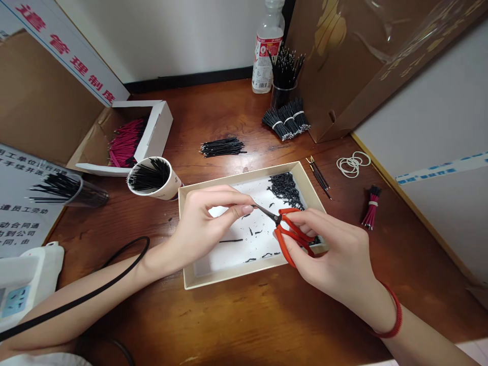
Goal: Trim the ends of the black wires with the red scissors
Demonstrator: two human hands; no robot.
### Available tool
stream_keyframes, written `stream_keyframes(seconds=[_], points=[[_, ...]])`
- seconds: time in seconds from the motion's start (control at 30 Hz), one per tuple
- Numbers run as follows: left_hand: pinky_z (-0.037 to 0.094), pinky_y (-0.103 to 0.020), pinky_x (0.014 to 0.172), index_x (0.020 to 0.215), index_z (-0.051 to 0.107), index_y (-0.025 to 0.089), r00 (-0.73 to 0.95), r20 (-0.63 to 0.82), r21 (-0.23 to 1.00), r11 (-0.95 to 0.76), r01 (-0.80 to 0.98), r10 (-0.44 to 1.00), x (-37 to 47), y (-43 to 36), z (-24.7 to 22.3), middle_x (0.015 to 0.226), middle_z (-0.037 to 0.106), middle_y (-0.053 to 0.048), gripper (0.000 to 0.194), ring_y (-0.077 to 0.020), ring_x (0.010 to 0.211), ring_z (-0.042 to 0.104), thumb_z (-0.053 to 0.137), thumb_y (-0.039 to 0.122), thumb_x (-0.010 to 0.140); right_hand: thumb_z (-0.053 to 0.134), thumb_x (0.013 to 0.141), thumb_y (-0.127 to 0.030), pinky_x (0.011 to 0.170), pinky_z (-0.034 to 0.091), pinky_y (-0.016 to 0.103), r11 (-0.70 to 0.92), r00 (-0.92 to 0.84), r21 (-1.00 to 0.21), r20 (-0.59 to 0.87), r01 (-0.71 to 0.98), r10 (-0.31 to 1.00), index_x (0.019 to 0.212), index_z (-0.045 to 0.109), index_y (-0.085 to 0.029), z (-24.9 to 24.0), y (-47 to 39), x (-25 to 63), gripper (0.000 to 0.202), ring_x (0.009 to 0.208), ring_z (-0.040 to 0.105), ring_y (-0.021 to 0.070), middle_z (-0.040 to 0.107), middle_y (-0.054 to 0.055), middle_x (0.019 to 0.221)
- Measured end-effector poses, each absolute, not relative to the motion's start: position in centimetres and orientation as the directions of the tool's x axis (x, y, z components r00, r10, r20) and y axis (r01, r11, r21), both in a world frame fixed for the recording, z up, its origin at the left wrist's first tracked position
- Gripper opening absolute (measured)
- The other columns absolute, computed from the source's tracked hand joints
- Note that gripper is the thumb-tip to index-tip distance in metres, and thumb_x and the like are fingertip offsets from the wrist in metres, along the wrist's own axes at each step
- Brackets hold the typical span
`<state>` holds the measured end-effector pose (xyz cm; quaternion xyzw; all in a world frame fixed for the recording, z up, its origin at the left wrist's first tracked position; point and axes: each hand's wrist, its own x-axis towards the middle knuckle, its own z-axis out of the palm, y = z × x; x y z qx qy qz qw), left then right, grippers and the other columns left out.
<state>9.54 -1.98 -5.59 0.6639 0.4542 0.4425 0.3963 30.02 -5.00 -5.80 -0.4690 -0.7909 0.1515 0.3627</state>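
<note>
Above a shallow cream box (182, 239), my left hand (209, 216) pinches a thin dark piece between thumb and index finger; most of it is hidden by the fingers. My right hand (337, 251) grips small red-handled scissors (282, 241), fingers around the handles. Their dark blades point left and reach the left fingertips. On the box's white bottom lie a heap of short black offcuts (285, 189), scattered small scraps and one longer black strand (231, 240).
Behind the box lies a pile of black wires (223, 147). Bundled black wires (287, 119), a bottle (263, 61) and a large carton (354, 56) stand farther back. A paper cup (173, 185) of black wires is left; rubber bands (353, 163) and a pink bundle (370, 207) lie right.
</note>
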Motion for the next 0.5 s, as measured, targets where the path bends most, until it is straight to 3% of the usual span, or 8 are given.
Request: stream_keyframes(seconds=[0.5], points=[[0.055, -0.025, 0.063, 0.078, 0.079, 0.019, 0.199, 0.228, 0.937, -0.27, 0.222, 0.953, 9.57, -1.99, -5.59, 0.077, 0.077, -0.003, 0.013, -0.0143, 0.069, 0.069, 0.072, 0.009, 0.078, 0.062, 0.08, -0.009, 0.046, 0.042, 0.022, 0.523, -0.303, -0.577, 0.437, 0.627, 0.847, 0.088, 0.061, -0.021, -5.73, -4.98, 30.21, 0.014, 0.05, 0.051, 0.0091, 0.06, -0.003, 0.063]])
